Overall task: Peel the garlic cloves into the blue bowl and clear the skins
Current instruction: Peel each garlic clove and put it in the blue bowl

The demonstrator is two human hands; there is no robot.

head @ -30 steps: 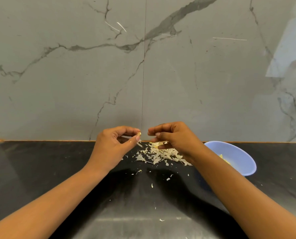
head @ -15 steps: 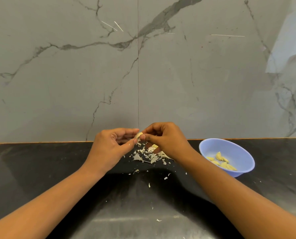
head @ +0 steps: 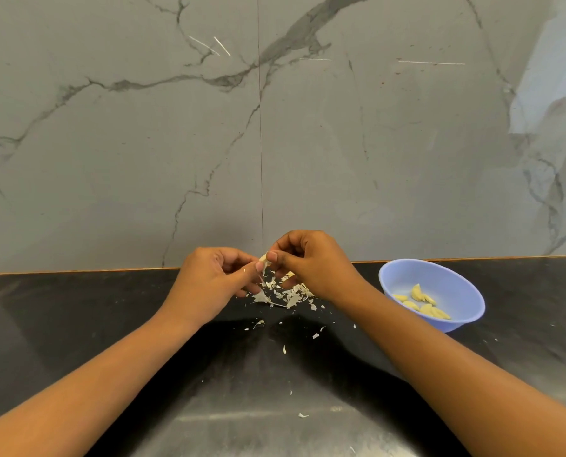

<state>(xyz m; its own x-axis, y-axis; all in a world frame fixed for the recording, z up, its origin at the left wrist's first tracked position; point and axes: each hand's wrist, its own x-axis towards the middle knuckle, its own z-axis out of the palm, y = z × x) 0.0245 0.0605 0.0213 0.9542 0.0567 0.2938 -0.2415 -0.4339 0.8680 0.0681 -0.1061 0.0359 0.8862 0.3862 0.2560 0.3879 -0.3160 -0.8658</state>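
1. Left hand point(head: 209, 278): raised above the countertop point(head: 77, 324), fingers curled. Thumb and forefinger pinch the garlic clove point(head: 263, 257) from the left.

2. Right hand point(head: 314, 268): raised at the same height, fingers curled. Its fingertips meet those of the left hand and pinch the same clove from the right and above.

3. Garlic clove: pale and small, held in the air between the 2 hands, mostly hidden by the fingertips. A thin pale strip hangs just below it. How much skin is left on it cannot be told.

4. Skins point(head: 284, 295): a loose heap of papery white scraps on the countertop directly beneath the hands, partly covered by the right hand.

5. Flakes point(head: 315, 335): small stray bits scattered on the countertop between the forearms, nearer the person.

6. Blue bowl point(head: 446, 278): upright on the countertop, to the right of the right hand and apart from it.

7. Peeled cloves point(head: 420, 301): several, yellowish, lying inside the blue bowl toward its near side.

8. Countertop: black and glossy.

9. Wall point(head: 110, 159): grey with dark veins and 1 vertical seam, rising behind the countertop.
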